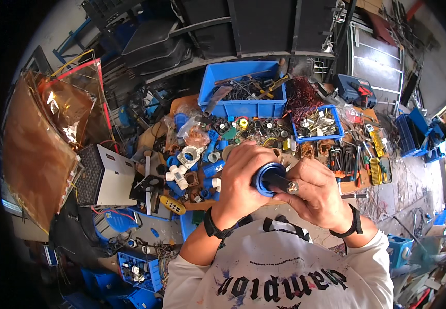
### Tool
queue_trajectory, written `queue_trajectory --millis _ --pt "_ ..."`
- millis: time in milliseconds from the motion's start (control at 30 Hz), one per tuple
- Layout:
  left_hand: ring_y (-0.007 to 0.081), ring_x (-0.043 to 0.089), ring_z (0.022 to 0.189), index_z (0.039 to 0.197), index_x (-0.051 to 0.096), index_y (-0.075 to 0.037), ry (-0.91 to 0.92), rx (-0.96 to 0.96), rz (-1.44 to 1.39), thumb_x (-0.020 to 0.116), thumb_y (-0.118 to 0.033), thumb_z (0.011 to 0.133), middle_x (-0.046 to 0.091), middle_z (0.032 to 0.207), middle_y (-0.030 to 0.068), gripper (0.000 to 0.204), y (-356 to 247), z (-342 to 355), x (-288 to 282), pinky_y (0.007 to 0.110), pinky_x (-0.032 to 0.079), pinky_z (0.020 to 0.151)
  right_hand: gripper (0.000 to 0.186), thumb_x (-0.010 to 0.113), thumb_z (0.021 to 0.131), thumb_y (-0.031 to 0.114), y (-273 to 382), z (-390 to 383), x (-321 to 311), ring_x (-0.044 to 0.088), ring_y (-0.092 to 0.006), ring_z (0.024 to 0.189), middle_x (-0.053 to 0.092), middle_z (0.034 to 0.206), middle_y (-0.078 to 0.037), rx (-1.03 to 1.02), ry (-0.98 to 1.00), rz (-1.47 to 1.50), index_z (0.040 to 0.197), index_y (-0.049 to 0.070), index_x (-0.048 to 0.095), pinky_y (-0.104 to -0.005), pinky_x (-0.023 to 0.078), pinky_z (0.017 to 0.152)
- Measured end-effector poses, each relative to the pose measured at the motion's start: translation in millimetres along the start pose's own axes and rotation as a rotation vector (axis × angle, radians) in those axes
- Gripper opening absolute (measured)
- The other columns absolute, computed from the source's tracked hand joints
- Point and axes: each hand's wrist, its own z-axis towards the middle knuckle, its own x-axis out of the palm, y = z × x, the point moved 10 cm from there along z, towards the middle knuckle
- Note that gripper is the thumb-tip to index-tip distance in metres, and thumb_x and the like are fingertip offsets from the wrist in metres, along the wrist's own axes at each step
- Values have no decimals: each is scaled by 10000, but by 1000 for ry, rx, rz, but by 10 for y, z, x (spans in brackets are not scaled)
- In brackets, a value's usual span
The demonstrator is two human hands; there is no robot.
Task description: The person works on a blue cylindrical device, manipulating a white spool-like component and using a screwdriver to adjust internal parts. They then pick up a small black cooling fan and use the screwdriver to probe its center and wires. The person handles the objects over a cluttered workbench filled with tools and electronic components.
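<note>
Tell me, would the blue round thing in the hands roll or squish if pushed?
The blue round thing would probably roll, since its rim looks circular, though the dark rod sticking out might make it wobble. It's likely stiff, not squishy: the left hand grips it without visibly bending it.

A big blue bin [248, 108] sits at the back of the brown worktop [194, 206], with dark wires [241, 88] and tools [270, 92] in it. Beside it is a messy heap of dark red wire [303, 95]. In front of that, a small blue tray [320, 138] holds shiny metal bits [318, 122]. A yellow handset [172, 204] with buttons lies near the front left.
</note>
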Motion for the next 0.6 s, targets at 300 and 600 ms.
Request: queue_trajectory --millis 300,600 --pt "335 642 852 941 630 -63 -8 -171 -197 845 -75 646 657 907 97 365 266 -37 -125 390 499 757 468 793 794 158 20 166 -55 612 -309 951 638 1083 -131 98 -117 129 1218 38 639 -398 492 837" --pt "348 638 829 964 618 -30 95 -129 -298 872 -172 660 649 903 116 421 257 -66 -109 399 499 736 371 771 795 141 6 388 101 549 -283 962 702 1049 -90 73 58 278 1147 38 715 -386 467 873"
